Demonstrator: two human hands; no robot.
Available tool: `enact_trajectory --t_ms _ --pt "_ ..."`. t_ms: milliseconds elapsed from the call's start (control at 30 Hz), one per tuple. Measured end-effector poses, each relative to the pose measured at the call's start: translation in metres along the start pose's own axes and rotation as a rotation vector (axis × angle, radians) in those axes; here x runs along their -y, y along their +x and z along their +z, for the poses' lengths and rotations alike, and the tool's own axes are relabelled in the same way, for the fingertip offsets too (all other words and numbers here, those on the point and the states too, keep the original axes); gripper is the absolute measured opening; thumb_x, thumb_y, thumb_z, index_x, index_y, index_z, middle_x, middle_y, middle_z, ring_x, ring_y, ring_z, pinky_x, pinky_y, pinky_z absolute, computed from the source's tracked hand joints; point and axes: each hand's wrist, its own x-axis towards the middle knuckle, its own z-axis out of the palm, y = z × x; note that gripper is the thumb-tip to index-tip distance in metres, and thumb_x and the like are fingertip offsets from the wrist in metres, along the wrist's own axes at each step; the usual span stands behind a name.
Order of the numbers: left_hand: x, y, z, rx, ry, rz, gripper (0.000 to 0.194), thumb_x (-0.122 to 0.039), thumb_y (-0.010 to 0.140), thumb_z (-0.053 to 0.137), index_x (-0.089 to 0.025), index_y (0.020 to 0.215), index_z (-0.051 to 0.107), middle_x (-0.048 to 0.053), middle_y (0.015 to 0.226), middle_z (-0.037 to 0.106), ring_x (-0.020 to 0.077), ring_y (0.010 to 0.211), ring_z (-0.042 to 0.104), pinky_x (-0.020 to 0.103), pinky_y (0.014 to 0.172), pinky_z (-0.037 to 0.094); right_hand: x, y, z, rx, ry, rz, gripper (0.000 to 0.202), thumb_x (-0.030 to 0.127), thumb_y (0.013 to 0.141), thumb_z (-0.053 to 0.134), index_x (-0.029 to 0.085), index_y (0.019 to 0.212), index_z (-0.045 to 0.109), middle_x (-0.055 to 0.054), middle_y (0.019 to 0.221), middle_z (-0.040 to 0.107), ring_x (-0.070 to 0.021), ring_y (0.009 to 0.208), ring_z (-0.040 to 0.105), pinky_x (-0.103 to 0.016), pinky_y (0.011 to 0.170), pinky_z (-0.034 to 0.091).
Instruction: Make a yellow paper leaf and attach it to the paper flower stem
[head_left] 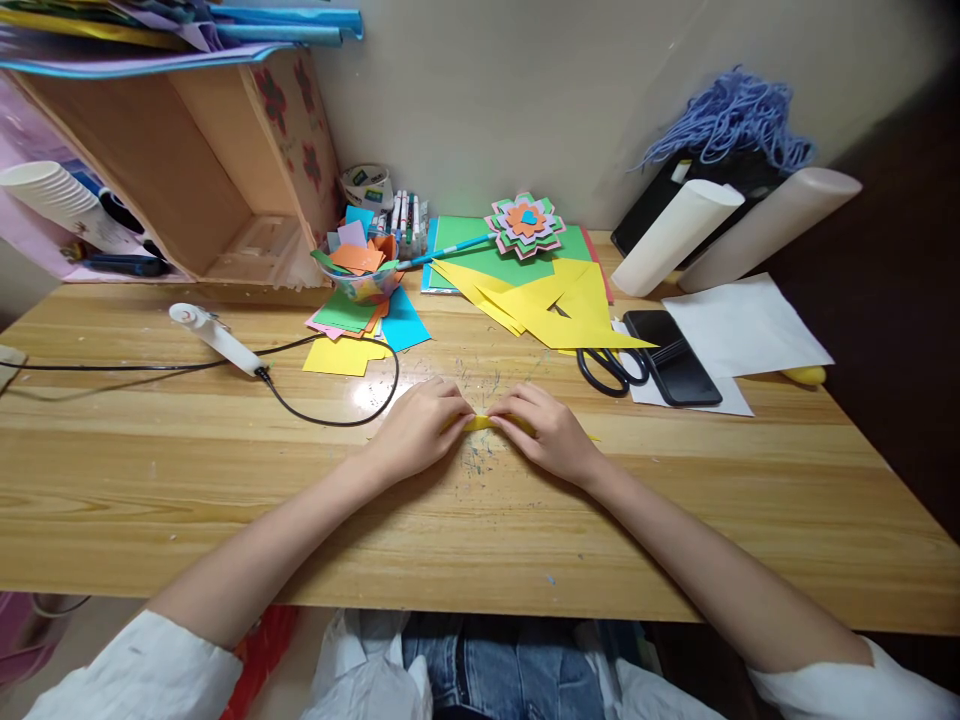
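Note:
A narrow strip of yellow paper (480, 422) runs between my two hands, low over the middle of the wooden table. My left hand (429, 424) pinches it from the left with thumb and fingers. From the other side, my right hand (541, 428) pinches it too, the fingertips of both hands a short gap apart. Most of the strip is hidden under the hands; thin yellow tips show past them on either side. Beyond the right hand lie black-handled scissors (606, 372), their blades covered by cut yellow paper (574, 312).
A white glue gun (214, 338) with a looping black cord lies left. Behind are a cup of paper scraps (361, 275), a layered paper flower (526, 222) on a blue stick, and a cardboard box (225, 170). A phone (671, 358) and white rolls (679, 238) sit right.

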Motion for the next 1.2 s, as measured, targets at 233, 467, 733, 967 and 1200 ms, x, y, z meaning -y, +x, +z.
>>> enact_trajectory --t_ms 233,467,733,967,1200 --pt "0.004 0.002 0.006 -0.069 0.001 -0.021 0.018 -0.021 0.084 0.049 -0.015 0.082 0.066 0.005 0.078 0.060 0.0155 0.078 0.053 0.025 0.067 0.040 -0.002 0.001 0.003 -0.006 -0.038 0.006 0.015 0.020 0.087 0.047 0.019 0.091 0.061 -0.006 0.084 0.060 -0.0183 0.082 0.053 -0.032 0.074 0.044" --pt "0.008 0.001 0.011 -0.081 0.025 -0.020 0.017 -0.020 0.084 0.049 -0.017 0.083 0.066 0.004 0.079 0.061 0.0149 0.079 0.054 0.024 0.067 0.040 -0.004 0.002 0.003 0.006 -0.035 0.006 0.017 0.020 0.088 0.045 0.019 0.093 0.061 -0.007 0.086 0.061 -0.0194 0.083 0.053 -0.034 0.074 0.043" --pt "0.009 0.001 0.009 -0.057 0.103 0.025 0.018 -0.019 0.085 0.047 -0.017 0.082 0.064 0.003 0.080 0.060 0.0149 0.079 0.053 0.024 0.067 0.040 -0.006 0.003 0.003 0.013 -0.063 0.029 0.012 0.020 0.087 0.047 0.018 0.088 0.059 -0.006 0.083 0.060 -0.0181 0.081 0.051 -0.031 0.073 0.043" --pt "-0.002 -0.001 0.008 -0.015 0.441 0.155 0.014 -0.014 0.083 0.047 -0.013 0.076 0.059 0.005 0.078 0.058 0.0179 0.075 0.051 0.028 0.063 0.040 -0.008 0.001 0.008 0.001 -0.299 -0.116 0.016 0.019 0.088 0.044 0.016 0.085 0.060 -0.007 0.080 0.060 -0.0176 0.078 0.051 -0.029 0.068 0.042" --pt "-0.032 -0.009 0.021 -0.064 0.697 0.164 0.020 -0.001 0.077 0.042 -0.010 0.069 0.058 0.007 0.068 0.057 0.0197 0.066 0.055 0.030 0.058 0.044 -0.005 -0.002 0.002 0.043 -0.551 -0.339 0.023 0.011 0.088 0.040 0.014 0.083 0.062 -0.008 0.078 0.062 -0.0169 0.072 0.051 -0.028 0.062 0.039"
